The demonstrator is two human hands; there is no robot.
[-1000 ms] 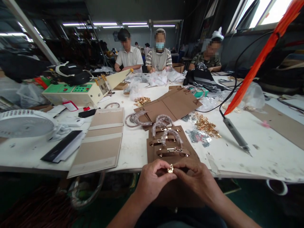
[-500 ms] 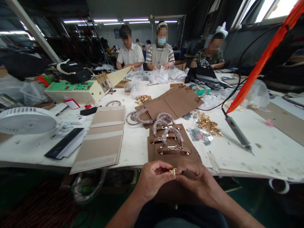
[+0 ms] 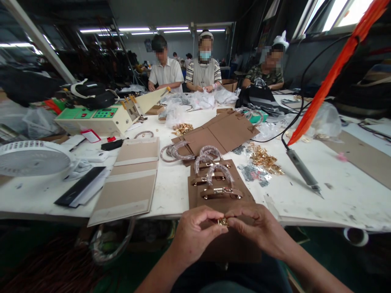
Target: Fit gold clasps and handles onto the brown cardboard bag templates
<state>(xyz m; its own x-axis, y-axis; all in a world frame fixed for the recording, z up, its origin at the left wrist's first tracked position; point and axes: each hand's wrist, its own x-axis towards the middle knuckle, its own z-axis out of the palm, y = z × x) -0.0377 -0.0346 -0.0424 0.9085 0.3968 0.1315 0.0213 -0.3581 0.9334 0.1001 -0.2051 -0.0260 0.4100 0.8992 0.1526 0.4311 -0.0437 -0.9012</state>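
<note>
1. Table (image 3: 172,195), white and marked with stains, fills the middle of the frame from left to right. On its upper left part stands a cream machine (image 3: 114,123) with a green control face.

2. At the lower centre, brown panels (image 3: 195,203) lie one over another, carrying straps and plastic-wrapped handles (image 3: 220,166). The nearest strap (image 3: 210,194) runs from left to right, a little above the hands in the frame.

3. Another brown piece (image 3: 230,250) is at the bottom centre, below the fingertips; the hands cover a part of it.

4. The left hand (image 3: 194,232) and the right hand (image 3: 259,232) face each other at the bottom centre. Left thumb and index finger pinch a small gold piece (image 3: 222,222); right thumb and index finger are closed at its right side.

5. A heap of gold parts (image 3: 265,160) lies right of centre, with grey plates (image 3: 255,174) just below it. Both are nearer to the right hand.

6. The small gold piece sits exactly between the two hands, right of the left grip and left of the right one. Neither hand is nearer, because both touch it. Its long axis is too small to tell.
</note>
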